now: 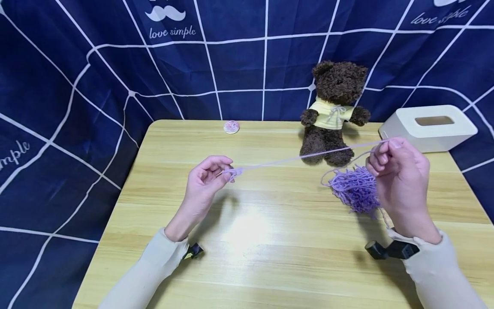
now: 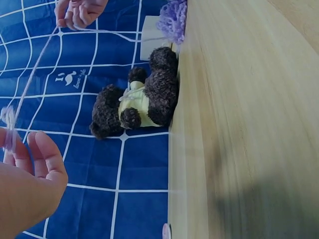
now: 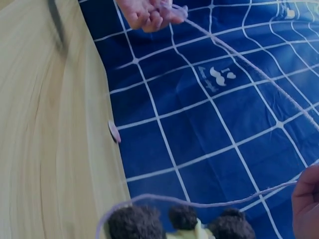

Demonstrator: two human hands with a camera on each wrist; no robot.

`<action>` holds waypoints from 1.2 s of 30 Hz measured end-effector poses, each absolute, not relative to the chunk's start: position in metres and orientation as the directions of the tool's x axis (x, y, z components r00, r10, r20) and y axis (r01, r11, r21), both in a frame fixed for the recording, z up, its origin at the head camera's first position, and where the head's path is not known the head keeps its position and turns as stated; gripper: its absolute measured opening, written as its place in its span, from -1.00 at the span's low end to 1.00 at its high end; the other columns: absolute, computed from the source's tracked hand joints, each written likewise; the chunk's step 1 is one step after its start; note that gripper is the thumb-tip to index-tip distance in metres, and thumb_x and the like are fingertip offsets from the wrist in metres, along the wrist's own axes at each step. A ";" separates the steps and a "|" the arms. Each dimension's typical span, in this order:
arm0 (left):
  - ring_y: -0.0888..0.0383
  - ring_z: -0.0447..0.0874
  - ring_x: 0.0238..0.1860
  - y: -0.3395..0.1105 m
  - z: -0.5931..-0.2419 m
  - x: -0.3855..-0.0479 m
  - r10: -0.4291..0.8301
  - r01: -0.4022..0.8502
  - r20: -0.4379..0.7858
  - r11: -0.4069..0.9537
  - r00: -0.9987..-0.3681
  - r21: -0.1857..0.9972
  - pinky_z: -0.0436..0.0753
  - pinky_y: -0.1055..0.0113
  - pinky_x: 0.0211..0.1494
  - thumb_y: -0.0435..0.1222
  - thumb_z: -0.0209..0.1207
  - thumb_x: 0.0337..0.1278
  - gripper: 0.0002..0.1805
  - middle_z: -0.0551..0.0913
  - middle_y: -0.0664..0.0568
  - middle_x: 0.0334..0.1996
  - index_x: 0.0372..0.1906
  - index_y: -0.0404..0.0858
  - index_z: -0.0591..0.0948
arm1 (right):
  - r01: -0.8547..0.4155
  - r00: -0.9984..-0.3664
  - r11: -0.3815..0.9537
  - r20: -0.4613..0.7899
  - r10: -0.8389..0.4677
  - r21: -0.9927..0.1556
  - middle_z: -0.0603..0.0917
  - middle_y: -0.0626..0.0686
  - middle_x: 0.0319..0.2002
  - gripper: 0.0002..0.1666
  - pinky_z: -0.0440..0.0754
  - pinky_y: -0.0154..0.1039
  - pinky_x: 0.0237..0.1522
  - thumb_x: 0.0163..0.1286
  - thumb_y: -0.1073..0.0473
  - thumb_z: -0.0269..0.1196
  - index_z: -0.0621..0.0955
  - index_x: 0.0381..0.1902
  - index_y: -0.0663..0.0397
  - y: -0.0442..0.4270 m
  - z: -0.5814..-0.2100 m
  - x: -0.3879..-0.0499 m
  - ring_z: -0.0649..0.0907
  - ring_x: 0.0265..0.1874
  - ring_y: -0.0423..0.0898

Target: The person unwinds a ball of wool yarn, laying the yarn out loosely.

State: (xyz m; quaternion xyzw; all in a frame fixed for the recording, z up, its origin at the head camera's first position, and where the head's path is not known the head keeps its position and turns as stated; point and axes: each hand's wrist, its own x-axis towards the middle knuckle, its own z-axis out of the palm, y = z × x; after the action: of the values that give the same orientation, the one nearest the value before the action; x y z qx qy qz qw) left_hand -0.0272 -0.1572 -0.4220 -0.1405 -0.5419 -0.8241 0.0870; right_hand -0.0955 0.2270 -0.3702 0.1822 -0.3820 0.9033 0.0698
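Note:
My left hand (image 1: 202,180), held above the left half of the table, pinches a small loose bunch of lilac yarn (image 1: 234,172) between thumb and fingers. From there a taut yarn strand (image 1: 285,160) runs to my right hand (image 1: 405,184), which is raised higher and grips it with curled fingers. A slacker length (image 3: 219,204) leaves the right hand and loops down toward a tangled purple yarn heap (image 1: 355,189), which lies on the table beside that hand. In the left wrist view the small bunch (image 2: 9,119) looks blurred, and the fingertips are partly cut off.
A brown teddy bear (image 1: 337,90) in a yellow top sits behind the yarn heap. To its right stands a white tissue box (image 1: 420,133). A round pink patterned disc (image 1: 231,126) lies near the back edge of the wooden table (image 1: 162,266). Blue checked cloth (image 1: 239,64) hangs behind.

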 end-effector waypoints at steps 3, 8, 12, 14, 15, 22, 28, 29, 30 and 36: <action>0.13 0.72 -0.14 -0.158 -0.422 -0.028 -0.002 0.301 0.327 -0.397 -0.945 0.867 0.74 0.40 0.00 -0.67 0.24 0.32 -0.63 0.73 -0.03 -0.15 0.08 -0.27 0.74 | -0.272 -0.927 -0.722 0.376 0.018 -0.636 0.41 0.19 -0.52 -0.61 0.09 -0.25 -0.53 0.72 0.49 -0.16 0.46 -0.35 0.56 0.235 -0.371 -0.097 0.24 -0.55 -0.02; 0.15 0.73 -0.11 -0.159 -0.422 -0.028 -0.008 0.313 0.339 -0.408 -0.941 0.858 0.74 0.41 0.03 -0.70 0.20 0.33 -0.61 0.75 -0.02 -0.14 0.09 -0.28 0.72 | -0.279 -0.933 -0.751 0.353 0.066 -0.598 0.42 0.23 -0.53 -0.61 0.08 -0.25 -0.55 0.72 0.50 -0.18 0.44 -0.35 0.60 0.249 -0.374 -0.100 0.25 -0.57 -0.01; 0.16 0.74 -0.13 -0.159 -0.421 -0.028 -0.015 0.326 0.351 -0.412 -0.936 0.851 0.74 0.40 0.01 -0.73 0.16 0.32 -0.59 0.76 -0.01 -0.17 0.11 -0.31 0.71 | -0.281 -0.940 -0.769 0.325 0.101 -0.575 0.43 0.24 -0.55 -0.63 0.10 -0.24 -0.55 0.71 0.51 -0.16 0.43 -0.35 0.62 0.262 -0.377 -0.103 0.26 -0.58 0.00; 0.15 0.74 -0.15 -0.159 -0.420 -0.028 -0.018 0.329 0.353 -0.410 -0.935 0.850 0.74 0.38 0.00 -0.72 0.17 0.32 -0.59 0.75 -0.01 -0.19 0.11 -0.31 0.70 | -0.305 -0.938 -0.746 0.323 0.127 -0.592 0.42 0.22 -0.55 -0.64 0.12 -0.25 -0.55 0.70 0.51 -0.13 0.43 -0.35 0.61 0.267 -0.378 -0.104 0.27 -0.59 -0.01; 0.14 0.74 -0.16 -0.159 -0.420 -0.028 -0.021 0.331 0.354 -0.409 -0.935 0.850 0.74 0.37 0.00 -0.72 0.17 0.31 -0.59 0.75 -0.01 -0.19 0.11 -0.31 0.70 | -0.307 -0.939 -0.749 0.317 0.136 -0.587 0.42 0.23 -0.54 -0.65 0.12 -0.25 -0.56 0.70 0.51 -0.12 0.42 -0.35 0.61 0.269 -0.378 -0.105 0.28 -0.59 -0.01; 0.12 0.74 -0.17 -0.160 -0.420 -0.029 -0.028 0.338 0.360 -0.415 -0.933 0.845 0.76 0.32 -0.01 -0.72 0.17 0.30 -0.59 0.75 -0.03 -0.18 0.10 -0.32 0.70 | -0.359 -0.930 -0.747 0.288 0.230 -0.560 0.39 0.22 -0.57 -0.70 0.12 -0.28 -0.58 0.67 0.52 -0.05 0.39 -0.35 0.63 0.286 -0.378 -0.110 0.28 -0.61 -0.03; 0.12 0.75 -0.16 -0.161 -0.420 -0.028 -0.030 0.347 0.371 -0.428 -0.928 0.835 0.76 0.31 -0.03 -0.72 0.17 0.32 -0.62 0.75 -0.05 -0.19 0.09 -0.33 0.70 | -0.374 -0.927 -0.782 0.231 0.296 -0.499 0.38 0.25 -0.61 -0.70 0.07 -0.26 -0.60 0.66 0.55 -0.09 0.35 -0.36 0.66 0.302 -0.378 -0.115 0.27 -0.66 -0.01; 0.12 0.74 -0.17 -0.161 -0.420 -0.028 -0.030 0.349 0.373 -0.428 -0.928 0.834 0.76 0.31 -0.04 -0.72 0.16 0.32 -0.63 0.75 -0.05 -0.20 0.09 -0.35 0.69 | -0.381 -0.924 -0.781 0.226 0.308 -0.494 0.37 0.26 -0.62 -0.70 0.06 -0.26 -0.61 0.65 0.55 -0.10 0.35 -0.36 0.66 0.305 -0.379 -0.116 0.27 -0.67 -0.01; 0.11 0.74 -0.17 -0.161 -0.420 -0.028 -0.031 0.350 0.374 -0.428 -0.927 0.833 0.76 0.30 -0.04 -0.72 0.16 0.32 -0.63 0.74 -0.06 -0.20 0.09 -0.37 0.68 | -0.389 -0.921 -0.779 0.221 0.321 -0.491 0.37 0.26 -0.62 -0.71 0.05 -0.27 -0.61 0.65 0.55 -0.09 0.35 -0.37 0.66 0.308 -0.379 -0.117 0.26 -0.67 -0.01; 0.12 0.73 -0.17 -0.163 -0.421 -0.028 -0.034 0.351 0.372 -0.423 -0.927 0.835 0.75 0.33 -0.06 -0.67 0.22 0.33 -0.65 0.73 -0.03 -0.19 0.10 -0.33 0.70 | -0.368 -0.930 -0.837 0.175 0.324 -0.406 0.40 0.28 -0.61 -0.77 -0.01 -0.30 -0.56 0.63 0.51 -0.04 0.34 -0.30 0.60 0.324 -0.379 -0.119 0.28 -0.69 0.02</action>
State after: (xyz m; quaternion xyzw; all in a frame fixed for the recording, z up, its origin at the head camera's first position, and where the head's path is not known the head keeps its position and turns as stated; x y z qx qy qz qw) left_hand -0.0279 -0.1628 -0.4210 -0.1510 -0.5244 -0.8299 0.1161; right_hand -0.1190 0.3243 -0.3790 0.0496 -0.2215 0.9570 0.1807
